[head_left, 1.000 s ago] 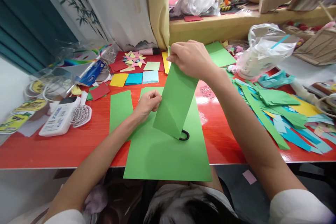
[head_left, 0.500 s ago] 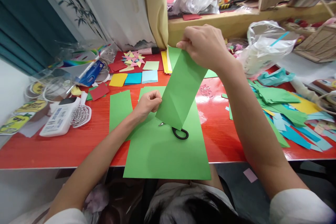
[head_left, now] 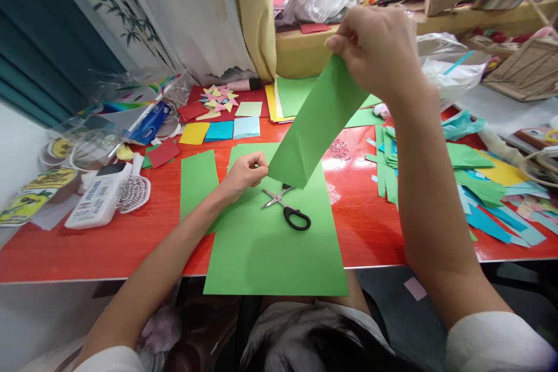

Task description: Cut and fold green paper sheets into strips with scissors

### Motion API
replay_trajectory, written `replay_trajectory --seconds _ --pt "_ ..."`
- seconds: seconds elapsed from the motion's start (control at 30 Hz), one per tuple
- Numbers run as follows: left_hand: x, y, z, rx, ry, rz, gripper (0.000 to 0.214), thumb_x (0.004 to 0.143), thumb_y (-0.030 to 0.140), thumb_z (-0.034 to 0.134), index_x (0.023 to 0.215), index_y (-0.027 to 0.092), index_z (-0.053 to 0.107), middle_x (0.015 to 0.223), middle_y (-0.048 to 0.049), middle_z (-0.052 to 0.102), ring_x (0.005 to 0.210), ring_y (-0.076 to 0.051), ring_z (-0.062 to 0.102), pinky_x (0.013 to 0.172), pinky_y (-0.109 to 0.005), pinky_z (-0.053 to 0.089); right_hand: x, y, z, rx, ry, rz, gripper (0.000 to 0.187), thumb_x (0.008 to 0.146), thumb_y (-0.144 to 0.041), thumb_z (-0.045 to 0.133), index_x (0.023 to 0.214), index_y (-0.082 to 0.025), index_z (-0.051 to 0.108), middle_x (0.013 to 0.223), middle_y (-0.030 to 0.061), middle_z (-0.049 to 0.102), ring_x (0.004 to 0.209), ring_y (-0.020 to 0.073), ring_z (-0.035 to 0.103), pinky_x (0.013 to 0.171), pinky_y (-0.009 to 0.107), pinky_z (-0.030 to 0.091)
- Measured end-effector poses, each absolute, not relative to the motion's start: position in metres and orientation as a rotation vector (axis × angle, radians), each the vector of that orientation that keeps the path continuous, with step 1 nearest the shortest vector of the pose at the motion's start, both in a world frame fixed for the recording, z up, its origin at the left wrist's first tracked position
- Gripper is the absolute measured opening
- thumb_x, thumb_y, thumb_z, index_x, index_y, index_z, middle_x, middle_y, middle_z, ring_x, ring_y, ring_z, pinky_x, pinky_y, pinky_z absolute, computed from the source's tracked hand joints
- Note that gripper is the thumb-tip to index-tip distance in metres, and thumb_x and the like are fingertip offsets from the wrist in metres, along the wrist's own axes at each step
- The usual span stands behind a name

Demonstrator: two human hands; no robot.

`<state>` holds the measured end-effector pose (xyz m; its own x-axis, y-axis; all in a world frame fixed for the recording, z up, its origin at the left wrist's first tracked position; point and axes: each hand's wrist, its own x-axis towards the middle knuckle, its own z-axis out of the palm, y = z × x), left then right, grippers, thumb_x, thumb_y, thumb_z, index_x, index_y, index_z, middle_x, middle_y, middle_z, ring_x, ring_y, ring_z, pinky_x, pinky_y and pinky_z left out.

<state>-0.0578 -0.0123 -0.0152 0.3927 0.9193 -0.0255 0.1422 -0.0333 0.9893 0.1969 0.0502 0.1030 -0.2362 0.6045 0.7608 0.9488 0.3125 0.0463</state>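
Observation:
A long green paper strip [head_left: 320, 122] slants between my hands over the work surface, with a faint crease near its lower end. My right hand [head_left: 379, 49] is raised and pinches the strip's upper end. The closed fingers of my left hand [head_left: 248, 173] are at the strip's lower left corner and appear to pinch it. Below the strip, black-handled scissors [head_left: 296, 219] lie with blades spread on a large green sheet [head_left: 274, 261]; the strip partly covers one handle. Another green paper piece [head_left: 198, 183] lies left of the sheet, under my left forearm.
On the red table [head_left: 143, 250], colored paper squares [head_left: 220, 131] and a folded paper star [head_left: 219, 97] lie at the back. A white bottle [head_left: 98, 195] and a hairbrush [head_left: 134, 192] are at left. Paper scraps [head_left: 492, 221] pile at right, beyond my right arm.
My right hand has moved up and to the right, drawing the green strip with it. More of the scissors shows now. My left hand has stayed nearly in place.

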Motion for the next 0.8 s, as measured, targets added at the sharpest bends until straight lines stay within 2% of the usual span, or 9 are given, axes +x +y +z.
replay_trajectory --seconds 0.23,0.33,0.57,0.67,0.8 --pt "-0.052 -0.022 -0.009 1.968 1.247 0.69 0.014 0.066 0.015 0.053 0.06 0.018 0.041 0.059 0.0042 0.042 0.055 -0.008 0.035 0.051 -0.023 0.025 0.202 0.048 0.112 -1.402 -1.869 -0.668 0.02 0.09 -0.029 0.05 0.095 -0.016 0.065 0.096 0.0117 0.069 0.086 0.0256 0.063 0.065 0.032 0.031" --pt "-0.049 -0.024 -0.01 2.112 1.296 0.65 0.014 0.066 0.013 0.052 0.059 0.018 0.042 0.062 0.003 0.045 0.058 -0.01 0.038 0.055 -0.024 0.029 0.216 0.047 0.115 -1.369 -1.725 -0.643 0.019 0.089 -0.028 0.052 0.096 -0.015 0.064 0.096 0.013 0.068 0.086 0.0228 0.062 0.066 0.032 0.032" --pt "-0.049 -0.018 0.013 2.203 1.445 1.107 0.003 0.081 0.017 0.049 0.08 0.019 0.049 0.08 -0.0006 0.051 0.064 -0.011 0.042 0.063 -0.025 0.034 0.21 0.032 0.123 -1.252 -1.882 -0.505 0.012 0.084 -0.028 0.059 0.08 -0.018 0.064 0.076 0.0068 0.067 0.068 0.017 0.054 0.062 0.029 0.034" --pt "-0.033 -0.015 0.047 2.2 1.293 1.248 0.009 0.08 0.015 0.054 0.088 0.019 0.052 0.095 -0.0032 0.053 0.075 -0.012 0.048 0.068 -0.025 0.037 0.19 0.023 0.124 -1.188 -1.959 -0.434 0.013 0.085 -0.032 0.057 0.08 -0.021 0.063 0.075 0.0049 0.066 0.068 0.0173 0.053 0.063 0.029 0.035" --pt "-0.002 -0.005 0.098 2.137 1.074 1.434 0.012 0.076 0.015 0.062 0.086 0.019 0.057 0.096 -0.0033 0.053 0.089 -0.014 0.052 0.073 -0.025 0.038 0.175 0.009 0.128 -1.072 -1.978 -0.381 0.014 0.087 -0.033 0.055 0.078 -0.022 0.06 0.073 0.0031 0.065 0.067 0.0178 0.055 0.064 0.029 0.036"
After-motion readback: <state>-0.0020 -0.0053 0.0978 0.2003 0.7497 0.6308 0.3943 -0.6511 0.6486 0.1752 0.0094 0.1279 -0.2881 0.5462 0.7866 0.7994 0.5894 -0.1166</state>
